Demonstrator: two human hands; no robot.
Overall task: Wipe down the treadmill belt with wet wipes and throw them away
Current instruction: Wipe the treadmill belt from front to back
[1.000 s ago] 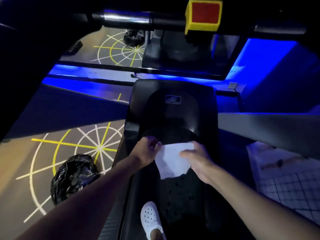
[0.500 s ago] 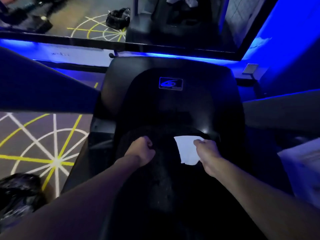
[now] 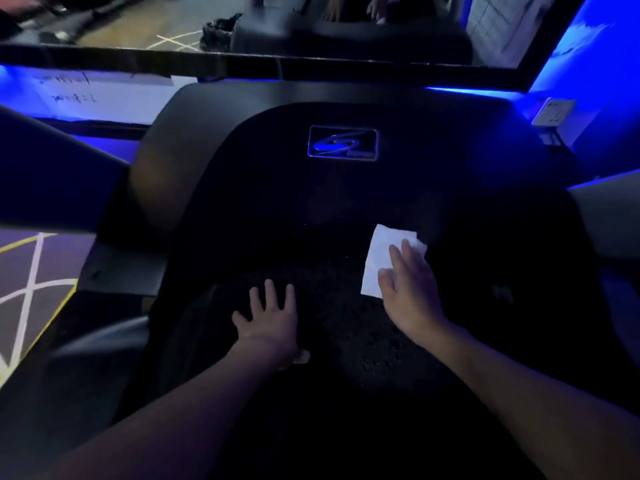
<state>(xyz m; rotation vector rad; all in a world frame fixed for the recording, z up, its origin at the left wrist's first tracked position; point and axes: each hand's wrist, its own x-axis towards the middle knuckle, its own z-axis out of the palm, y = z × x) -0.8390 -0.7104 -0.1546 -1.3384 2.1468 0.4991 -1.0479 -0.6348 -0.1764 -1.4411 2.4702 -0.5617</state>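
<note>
Dim room; strong blue strip light (image 3: 467,91) glows along wall base. Wide black-framed wall mirror (image 3: 138,26) spans top, reflecting floor and crumpled black bag (image 3: 218,29). White paper sheet with handwriting (image 3: 69,88) below mirror, left. White square wall socket (image 3: 553,112) on blue-lit wall, right. Grey carpet with yellow and white line pattern (image 3: 31,289), lower left.

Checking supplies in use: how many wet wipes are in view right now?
1. The wet wipe lies flat on the treadmill belt, right of centre, pressed under the right hand. The left hand rests flat on the belt with none; the dark may hide others.
</note>
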